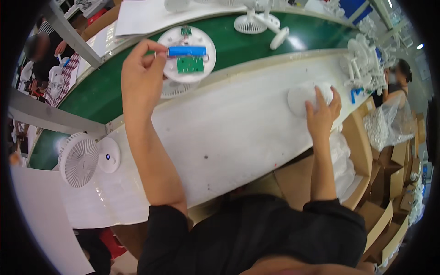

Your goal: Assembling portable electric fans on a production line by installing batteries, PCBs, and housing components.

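My left hand (143, 75) is raised over the far side of the table, its thumb and fingers closed on the rim of a round white fan base (176, 77). The base's open inside faces up, showing a blue cylindrical battery (188, 51), a green circuit board (190, 64) and a smaller board (185, 30) near the far rim. Partly hidden below the base is a white fan grille (179, 88). Toward the right, a plain white round disc (299, 99) lies on the table. My right hand (323, 107) rests over its right part, fingers spread.
A white desk fan (79, 159) lies at the left of the white worktable (220, 133). Behind runs a green conveyor belt (229, 41) carrying more white fan parts (250, 24). White fan parts (364, 64) pile up at the right end. Cardboard boxes (357, 142) stand nearer.
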Available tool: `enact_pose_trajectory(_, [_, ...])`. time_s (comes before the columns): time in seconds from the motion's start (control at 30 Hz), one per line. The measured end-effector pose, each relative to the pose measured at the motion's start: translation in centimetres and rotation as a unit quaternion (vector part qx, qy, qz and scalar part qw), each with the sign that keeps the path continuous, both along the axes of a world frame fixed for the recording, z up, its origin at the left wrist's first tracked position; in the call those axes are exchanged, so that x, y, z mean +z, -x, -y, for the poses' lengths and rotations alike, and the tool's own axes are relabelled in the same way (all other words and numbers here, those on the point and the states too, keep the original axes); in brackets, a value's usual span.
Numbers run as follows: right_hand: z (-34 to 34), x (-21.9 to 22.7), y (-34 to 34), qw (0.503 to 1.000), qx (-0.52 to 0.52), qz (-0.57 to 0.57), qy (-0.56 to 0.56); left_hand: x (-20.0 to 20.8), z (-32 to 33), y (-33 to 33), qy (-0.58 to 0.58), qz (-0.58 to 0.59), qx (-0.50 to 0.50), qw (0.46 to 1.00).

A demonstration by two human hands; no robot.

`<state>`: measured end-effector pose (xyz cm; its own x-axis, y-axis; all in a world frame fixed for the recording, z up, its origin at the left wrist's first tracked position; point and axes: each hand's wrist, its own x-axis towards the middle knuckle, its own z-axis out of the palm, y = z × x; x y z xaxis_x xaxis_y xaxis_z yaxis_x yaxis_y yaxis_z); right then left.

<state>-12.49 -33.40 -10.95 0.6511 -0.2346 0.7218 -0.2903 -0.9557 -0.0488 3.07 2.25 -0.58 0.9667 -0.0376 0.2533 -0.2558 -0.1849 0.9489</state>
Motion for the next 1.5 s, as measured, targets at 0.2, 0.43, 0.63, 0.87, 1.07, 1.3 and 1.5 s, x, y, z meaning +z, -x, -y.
enact_pose_trajectory(0.2, [0.2,-1.2,1.0,0.979,0.034,-0.098,-0.174,-1.5,2.0,1.0,0.014,-0.016,0.003,1.0])
enact_pose_trajectory(0.43, [-6.5,4.5,-3.0,0.77,0.269,0.04,-0.577,0.9,-0.5,0.0,0.007,-0.024,-0.007,1.0])
enact_pose_trajectory(0.63, [-12.8,6.3,-6.6,0.668,0.435,0.056,-0.601,0.0,-0.7,-0.4,0.003,-0.028,-0.011,1.0])
enact_pose_trajectory(0.87, [-13.9,6.2,-7.1,0.608,0.457,0.032,-0.649,-0.3,-0.4,-0.3,0.0,-0.048,-0.028,0.998])
enact_pose_trajectory(1.07, [-13.8,5.4,-9.2,0.516,0.435,0.011,-0.738,-0.8,0.7,0.6,0.012,-0.018,-0.037,0.999])
enact_pose_trajectory(1.3, [-15.4,5.7,-11.8,0.472,0.427,0.072,-0.768,-1.4,0.7,0.6,-0.001,-0.006,-0.044,0.999])
enact_pose_trajectory(1.5, [-16.5,7.8,-13.7,0.484,0.392,0.031,-0.782,0.2,1.0,0.6,-0.011,-0.021,-0.063,0.998])
